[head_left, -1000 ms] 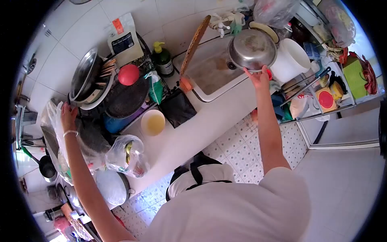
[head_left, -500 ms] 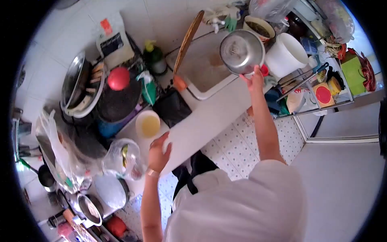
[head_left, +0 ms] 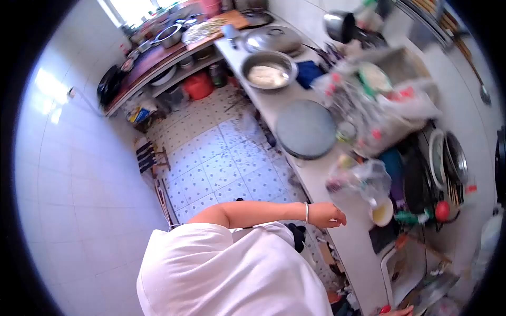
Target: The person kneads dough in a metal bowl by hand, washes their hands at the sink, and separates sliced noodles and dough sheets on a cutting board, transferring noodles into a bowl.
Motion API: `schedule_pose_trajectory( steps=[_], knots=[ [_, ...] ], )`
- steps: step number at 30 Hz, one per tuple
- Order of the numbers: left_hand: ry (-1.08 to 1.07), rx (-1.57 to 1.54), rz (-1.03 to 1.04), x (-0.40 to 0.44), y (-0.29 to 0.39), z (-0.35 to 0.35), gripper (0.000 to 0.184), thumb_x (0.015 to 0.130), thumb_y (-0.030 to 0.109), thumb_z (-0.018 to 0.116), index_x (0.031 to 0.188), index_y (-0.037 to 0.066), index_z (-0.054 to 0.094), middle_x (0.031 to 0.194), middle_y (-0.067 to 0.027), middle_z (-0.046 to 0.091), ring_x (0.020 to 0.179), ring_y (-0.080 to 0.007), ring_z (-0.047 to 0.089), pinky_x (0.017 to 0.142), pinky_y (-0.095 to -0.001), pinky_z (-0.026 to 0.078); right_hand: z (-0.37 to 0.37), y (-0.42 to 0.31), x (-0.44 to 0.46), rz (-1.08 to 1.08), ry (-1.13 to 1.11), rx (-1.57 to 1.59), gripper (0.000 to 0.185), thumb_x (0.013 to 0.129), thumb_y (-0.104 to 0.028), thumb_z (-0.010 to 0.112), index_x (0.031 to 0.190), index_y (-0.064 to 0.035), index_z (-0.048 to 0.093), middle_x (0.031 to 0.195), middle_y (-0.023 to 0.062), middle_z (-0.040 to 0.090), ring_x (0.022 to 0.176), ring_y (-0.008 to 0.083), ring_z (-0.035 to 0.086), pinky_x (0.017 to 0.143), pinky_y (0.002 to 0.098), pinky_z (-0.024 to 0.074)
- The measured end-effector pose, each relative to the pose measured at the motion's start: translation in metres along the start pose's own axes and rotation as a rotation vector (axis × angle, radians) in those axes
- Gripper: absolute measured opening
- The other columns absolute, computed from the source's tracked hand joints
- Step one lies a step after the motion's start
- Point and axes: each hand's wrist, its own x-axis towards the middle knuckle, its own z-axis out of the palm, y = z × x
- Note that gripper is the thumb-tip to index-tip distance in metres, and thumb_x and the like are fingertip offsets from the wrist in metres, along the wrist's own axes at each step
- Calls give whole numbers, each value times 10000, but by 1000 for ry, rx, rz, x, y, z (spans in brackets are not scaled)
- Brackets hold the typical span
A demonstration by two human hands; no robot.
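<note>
My left hand (head_left: 326,215), with a band at its wrist, hovers over the white counter (head_left: 337,237), its fingers curled and nothing visible in them. Close by stands a bowl of yellowish liquid (head_left: 377,216), beside a clear plastic bag (head_left: 369,181). At the bottom edge, only the fingers of my right hand (head_left: 399,312) show, at the side of a metal bowl (head_left: 436,292) over the sink area. Most of that hand is cut off by the frame. The sink's pale rim (head_left: 387,271) is partly visible.
Along the counter are a round grey disc (head_left: 305,129), a metal basin with pale contents (head_left: 282,60) and a metal lid (head_left: 273,39). Bulky plastic bags (head_left: 369,116) lie against the wall. Beyond the tiled floor (head_left: 211,168), a red container (head_left: 198,85) sits under a low table.
The view has swung left, bringing the far counter and floor into sight. My left hand's spread fingers have curled. My right hand and the metal bowl have shifted to the bottom edge.
</note>
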Motion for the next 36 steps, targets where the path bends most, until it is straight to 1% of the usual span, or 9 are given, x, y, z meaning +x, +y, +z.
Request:
schedule_pose_trajectory(
  steps=[2,4,11,15,21,27,29,33,36],
  knots=[
    [138,-91,-22,-50,16,-62,239,884,189,539,1085,77,605,991,-94,653,901,-250,619,801,-353,488,54,-114,-5,-328,-81,67,270,858,-280,659,749,-36,623,701,74,584,594,206,533,528,321,438],
    [334,-231,-39,-102,21,-114,281,931,260,508,1112,61,589,974,-90,657,891,-202,632,775,-330,497,82,-150,-29,-347,-353,154,151,897,-103,569,984,13,611,940,130,603,937,271,573,823,370,484],
    [921,-967,-102,-302,5,-273,611,922,437,487,1380,96,270,1183,-170,537,890,-231,632,689,-335,572,236,-506,-179,-753,-859,918,260,632,35,657,863,-81,627,899,58,629,932,271,591,853,398,454],
    [1283,-767,-368,-400,-40,-335,450,917,279,532,1271,78,339,1066,-128,580,796,-227,655,657,-325,575,290,-642,-284,-816,-925,1226,297,554,9,711,819,-89,616,871,60,609,904,258,582,837,412,431],
    [1714,-765,-330,-511,-141,-457,376,845,42,479,1195,26,343,1024,-153,569,798,-239,651,599,-318,576,384,-822,-405,-1010,-1159,1462,361,594,-59,753,919,-92,599,940,25,609,974,231,566,914,432,408],
    [1926,-653,-645,-625,-239,-554,380,774,23,482,1134,24,361,962,-128,543,734,-215,618,565,-328,580,498,-975,-472,-585,-1402,1380,275,766,-102,689,1019,-54,593,1116,125,569,1030,289,555,870,363,465],
    [2034,-669,-594,-634,-235,-588,408,764,12,474,1144,30,327,950,-126,526,719,-213,609,543,-328,579,544,-1015,-491,-404,-1609,1287,240,777,-79,666,1004,-47,593,1118,128,546,988,274,570,833,353,482],
    [2122,-811,-587,-656,-264,-648,499,750,15,450,1204,42,245,1053,-153,484,758,-236,604,534,-332,573,649,-1090,-549,-471,-1669,1184,292,744,-101,691,1006,-40,577,1047,129,532,933,276,570,801,353,485],
    [2049,-881,-598,-677,-279,-681,492,748,10,452,1211,70,299,966,-95,521,753,-189,597,555,-306,562,693,-1155,-568,-642,-1581,1126,400,701,-124,730,1055,-52,556,1073,138,516,1022,304,519,874,375,445]
  ],
)
